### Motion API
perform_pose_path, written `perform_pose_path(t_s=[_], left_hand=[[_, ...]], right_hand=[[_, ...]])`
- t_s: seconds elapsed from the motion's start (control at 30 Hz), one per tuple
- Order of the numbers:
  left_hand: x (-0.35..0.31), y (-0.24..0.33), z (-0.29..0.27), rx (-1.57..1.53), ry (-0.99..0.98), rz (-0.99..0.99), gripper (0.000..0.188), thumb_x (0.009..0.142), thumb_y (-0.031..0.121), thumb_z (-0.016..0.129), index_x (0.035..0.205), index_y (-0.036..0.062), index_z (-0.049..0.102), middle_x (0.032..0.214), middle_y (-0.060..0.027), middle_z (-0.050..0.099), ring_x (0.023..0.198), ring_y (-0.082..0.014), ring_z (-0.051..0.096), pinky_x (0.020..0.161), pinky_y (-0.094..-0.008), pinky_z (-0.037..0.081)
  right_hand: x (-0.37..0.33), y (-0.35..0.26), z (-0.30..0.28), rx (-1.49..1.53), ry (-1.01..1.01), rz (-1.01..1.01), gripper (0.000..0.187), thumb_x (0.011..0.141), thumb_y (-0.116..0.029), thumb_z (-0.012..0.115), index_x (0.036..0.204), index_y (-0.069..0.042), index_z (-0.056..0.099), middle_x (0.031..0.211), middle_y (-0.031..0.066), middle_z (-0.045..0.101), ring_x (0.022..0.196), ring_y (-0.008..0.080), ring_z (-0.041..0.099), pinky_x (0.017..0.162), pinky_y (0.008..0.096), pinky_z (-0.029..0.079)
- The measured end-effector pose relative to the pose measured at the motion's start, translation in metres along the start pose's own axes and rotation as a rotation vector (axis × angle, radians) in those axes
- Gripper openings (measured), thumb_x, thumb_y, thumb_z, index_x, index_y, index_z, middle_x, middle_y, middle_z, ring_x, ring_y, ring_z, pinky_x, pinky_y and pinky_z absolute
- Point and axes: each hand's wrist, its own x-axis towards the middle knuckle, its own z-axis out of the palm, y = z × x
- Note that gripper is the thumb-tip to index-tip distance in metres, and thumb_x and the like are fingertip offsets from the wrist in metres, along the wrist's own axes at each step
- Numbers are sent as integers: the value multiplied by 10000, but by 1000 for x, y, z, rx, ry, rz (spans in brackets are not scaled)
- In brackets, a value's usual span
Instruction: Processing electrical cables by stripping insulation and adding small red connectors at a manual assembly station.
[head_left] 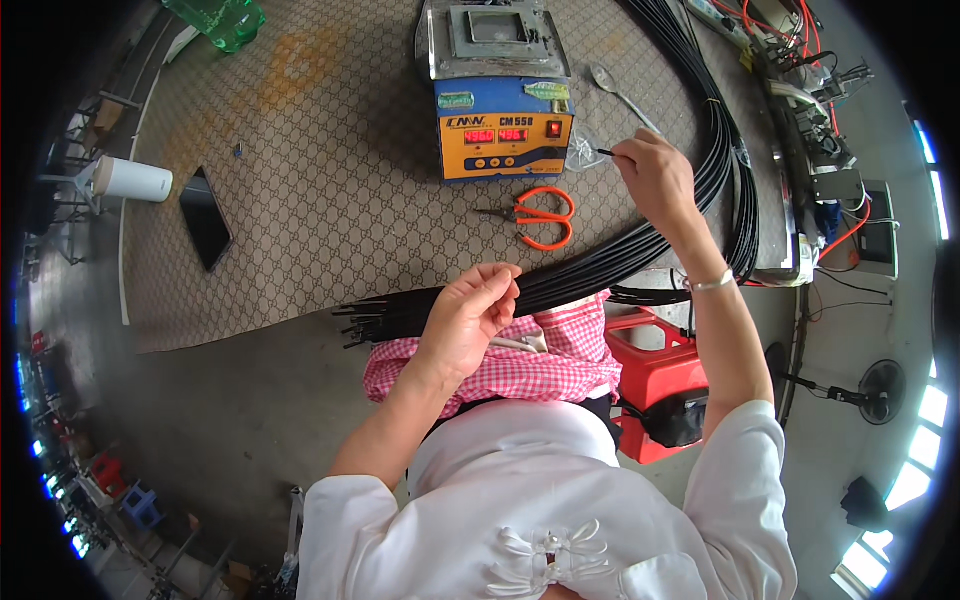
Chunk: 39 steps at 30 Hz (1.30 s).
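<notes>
My right hand [656, 180] is pinched on a thin black cable [604, 152]; only its short end shows, pointing left over a small clear plastic dish or bag [586, 150]. My left hand [472, 312] is closed, thumb against fingers, just above the near end of a bundle of black cables [590, 270]. Whether anything is in that pinch is too small to tell. The bundle curves along the table's near edge and up its right side. Beyond my hands stands a blue and orange solder pot [505, 130] with lit red digits and a metal top.
Orange-handled snips [543, 218] lie before the solder pot, a metal spoon [622, 97] right of it. On the left are a phone [206, 220], a white cup [135, 180] and a green bottle [228, 22]. A red stool [655, 375] stands below the patterned table [330, 220].
</notes>
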Motion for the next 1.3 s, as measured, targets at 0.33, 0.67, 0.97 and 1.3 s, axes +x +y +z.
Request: perform_pose_path(t_s=[0.33,0.67,0.97,1.3], left_hand=[[2,0,-8,-8,27,-34,139,868,127,530,956,25,566,765,-1,546,626,-66,490,574,-188,397],[3,0,-10,8,21,-39,136,860,115,540,958,24,564,764,2,546,623,-62,485,571,-188,388],[2,-5,-10,16,14,-46,140,864,116,531,965,24,562,759,3,541,629,-66,480,572,-191,379],[2,-5,-13,13,23,-57,146,866,114,522,972,21,559,760,-5,542,626,-70,480,569,-194,380]], right_hand=[[20,11,22,-270,-191,-40,102,741,-62,496,705,-66,591,816,78,556,774,280,580,673,366,472],[18,12,11,-130,-154,-52,73,742,-52,530,734,-46,602,810,93,547,777,288,570,671,373,458],[23,13,8,-169,-271,-37,88,730,-30,539,784,-46,606,806,102,558,798,287,571,682,365,457],[24,12,8,-170,-284,-19,86,740,-53,550,796,-39,614,817,105,568,788,281,575,690,359,458]])
